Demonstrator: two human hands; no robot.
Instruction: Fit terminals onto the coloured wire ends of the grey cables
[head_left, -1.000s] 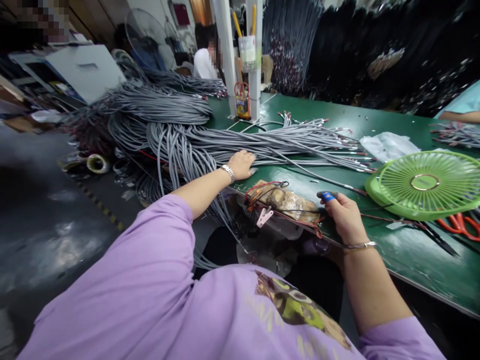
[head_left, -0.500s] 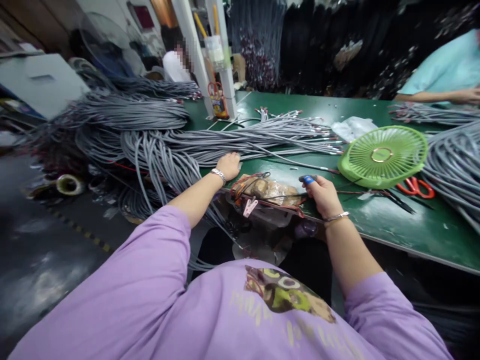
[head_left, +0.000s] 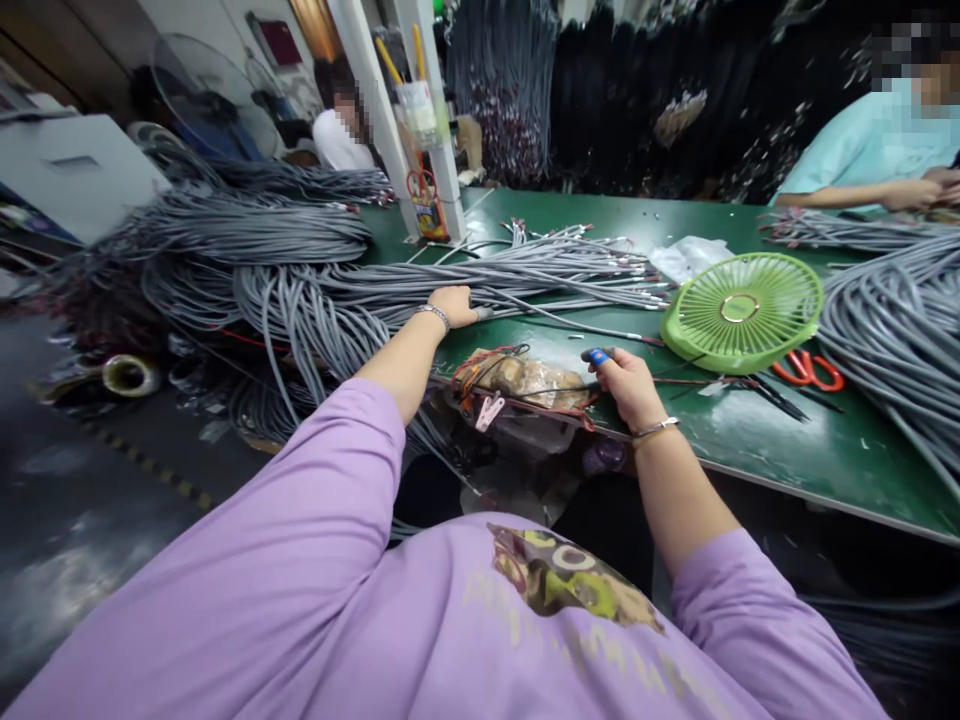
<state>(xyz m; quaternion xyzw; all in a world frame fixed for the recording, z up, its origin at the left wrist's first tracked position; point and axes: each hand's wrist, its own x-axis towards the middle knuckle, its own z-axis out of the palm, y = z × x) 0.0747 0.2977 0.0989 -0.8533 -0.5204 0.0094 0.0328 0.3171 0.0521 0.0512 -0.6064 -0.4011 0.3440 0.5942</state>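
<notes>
A big bundle of grey cables (head_left: 525,275) lies across the green table (head_left: 825,450) and hangs off its left edge. My left hand (head_left: 452,303) lies palm down on the bundle near the table's front edge, fingers curled over a few cables. My right hand (head_left: 626,385) is closed in a loose fist at the front edge, with a blue band on one fingertip. What it pinches is hidden. Between the hands sits a clear plastic bag (head_left: 532,380) of small parts with red wires and a pink clip (head_left: 487,410).
A green fan guard (head_left: 742,312) and red scissors (head_left: 806,368) lie to the right, with another heap of grey cables (head_left: 892,320) beyond. A white post (head_left: 420,130) holds a cup of pencils. A person in teal (head_left: 870,150) works at the far right. A tape roll (head_left: 129,375) lies on the floor.
The view has swung right, bringing the person in teal and the right cable heap into sight. My left hand has slid a little along the cables; my right hand stays put.
</notes>
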